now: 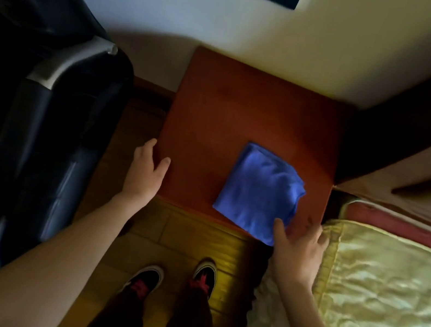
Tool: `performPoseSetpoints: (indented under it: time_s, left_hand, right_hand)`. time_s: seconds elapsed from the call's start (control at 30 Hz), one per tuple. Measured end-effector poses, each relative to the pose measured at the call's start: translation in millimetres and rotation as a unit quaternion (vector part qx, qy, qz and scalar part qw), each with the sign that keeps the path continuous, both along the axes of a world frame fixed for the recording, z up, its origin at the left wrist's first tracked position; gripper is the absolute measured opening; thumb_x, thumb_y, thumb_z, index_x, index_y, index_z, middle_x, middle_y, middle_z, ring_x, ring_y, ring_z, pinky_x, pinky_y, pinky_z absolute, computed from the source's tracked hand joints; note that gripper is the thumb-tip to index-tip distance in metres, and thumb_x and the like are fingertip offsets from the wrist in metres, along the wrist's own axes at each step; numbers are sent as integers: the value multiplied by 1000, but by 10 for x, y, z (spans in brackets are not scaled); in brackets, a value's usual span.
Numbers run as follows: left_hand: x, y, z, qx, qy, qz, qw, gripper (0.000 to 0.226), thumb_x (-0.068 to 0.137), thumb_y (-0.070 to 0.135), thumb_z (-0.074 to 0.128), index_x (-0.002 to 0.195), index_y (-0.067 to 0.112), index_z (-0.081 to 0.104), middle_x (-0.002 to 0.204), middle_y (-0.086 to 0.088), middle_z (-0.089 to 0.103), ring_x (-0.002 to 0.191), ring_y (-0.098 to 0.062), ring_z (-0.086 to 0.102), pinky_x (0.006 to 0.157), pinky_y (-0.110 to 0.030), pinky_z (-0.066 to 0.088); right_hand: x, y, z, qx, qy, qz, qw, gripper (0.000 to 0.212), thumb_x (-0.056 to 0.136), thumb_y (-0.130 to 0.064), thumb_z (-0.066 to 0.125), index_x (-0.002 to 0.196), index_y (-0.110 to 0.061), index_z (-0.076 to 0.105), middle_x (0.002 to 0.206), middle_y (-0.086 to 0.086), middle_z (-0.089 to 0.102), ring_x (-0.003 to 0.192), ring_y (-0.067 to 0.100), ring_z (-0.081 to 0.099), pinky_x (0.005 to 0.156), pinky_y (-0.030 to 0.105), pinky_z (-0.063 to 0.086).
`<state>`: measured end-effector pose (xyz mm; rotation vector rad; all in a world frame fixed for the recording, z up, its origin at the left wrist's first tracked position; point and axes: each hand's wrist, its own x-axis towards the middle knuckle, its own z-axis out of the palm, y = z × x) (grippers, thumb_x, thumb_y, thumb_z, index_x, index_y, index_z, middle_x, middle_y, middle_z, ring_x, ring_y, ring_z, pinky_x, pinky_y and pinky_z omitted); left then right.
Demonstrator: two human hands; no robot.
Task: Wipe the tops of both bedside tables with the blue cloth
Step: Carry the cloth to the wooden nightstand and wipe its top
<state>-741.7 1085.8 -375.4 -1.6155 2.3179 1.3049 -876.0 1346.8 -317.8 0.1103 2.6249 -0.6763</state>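
1. The left hand (146, 172) reaches forward on a nearly straight bare arm to the near left corner of the bedside table (233, 103). Its palm faces down, the thumb lies on the reddish wooden top and the fingers curl over the left edge. It holds nothing but rests against the table.
2. The right hand (298, 253) comes in from the lower right with the forearm angled up and to the left. Its fingers are spread and loose, palm down, at the table's near right corner.
3. The right thumb touches the near corner of the blue cloth (259, 191), while the other fingers lie off the cloth toward the bed. The hand is open and has not closed on the cloth.
4. The cloth is folded into a rough square and lies flat on the near right part of the table top, with its near corner just over the front edge.
5. A bed (391, 304) with a shiny yellow cover stands just right of the table, and a dark suitcase (30, 130) stands on the left.
6. The person's two shoes (173, 280) rest on the wooden floor (194, 243) in front of the table.
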Motion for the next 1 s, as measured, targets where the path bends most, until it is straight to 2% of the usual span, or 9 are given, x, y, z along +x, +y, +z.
performPoseSetpoints:
  time_s: [0.1,0.17,0.27,0.37,0.47,0.57,0.7,0.9,1.0]
  left_hand:
    - [-3,-99,-29,-5,3,-1,1000,55,99,39,42,149,20,29,151,-9,35,134,-28,43,102,-37,40]
    - [12,-193,-115,11,29,13,999,50,100,42,36,147,25,33,149,-4,41,134,-24,44,105,-38,39]
    - [51,-261,-272,60,81,29,994,49,100,47,32,147,36,32,149,7,43,133,-13,45,107,-32,40]
    - [87,-235,-410,63,120,80,987,47,98,49,35,144,40,36,148,15,44,133,-3,43,108,-29,39]
    - [68,-223,-447,49,122,113,985,42,99,44,37,141,40,42,140,21,49,125,5,46,100,-18,39]
    - [75,-257,-481,62,144,141,978,38,99,38,40,136,38,50,132,21,55,121,2,53,103,-26,44]
    - [96,-270,-572,73,166,159,971,38,96,39,42,132,35,55,131,14,61,121,-1,55,104,-39,46]
    - [112,-270,-628,93,206,154,962,39,97,34,41,134,31,54,132,15,60,123,2,53,104,-30,45]
    - [105,-272,-598,103,217,158,958,37,99,28,43,134,27,54,131,17,60,122,5,52,104,-25,43]
  right_hand:
    - [-58,-73,-41,-6,96,209,973,74,85,-43,62,146,-11,35,147,16,39,137,33,37,107,44,38]
    - [-170,-240,-262,29,113,326,938,77,88,-57,46,152,-17,26,158,9,29,148,27,22,118,45,24]
    - [-284,-593,-625,88,111,382,913,82,88,-67,28,154,-21,14,162,2,17,151,22,6,121,49,8]
    - [-123,-817,-834,116,129,396,902,90,86,-70,30,156,-19,6,163,-1,6,151,25,-2,121,44,-5]
    - [133,-906,-880,90,158,502,845,89,86,-69,36,155,-18,11,163,-2,10,151,29,2,122,46,0]
    - [218,-1083,-877,64,165,589,789,82,89,-66,37,155,-22,15,162,-3,17,151,26,4,122,46,3]
    - [-108,-1827,-902,31,182,578,795,70,93,-59,34,154,-28,20,160,-4,25,150,26,11,121,44,5]
    - [-1069,-3379,-1018,38,230,501,833,66,91,-54,31,152,-28,26,159,-3,29,148,30,18,120,47,10]
    - [-1073,-3398,-1020,51,236,507,827,66,92,-54,28,152,-27,26,160,-2,26,149,31,16,120,48,9]
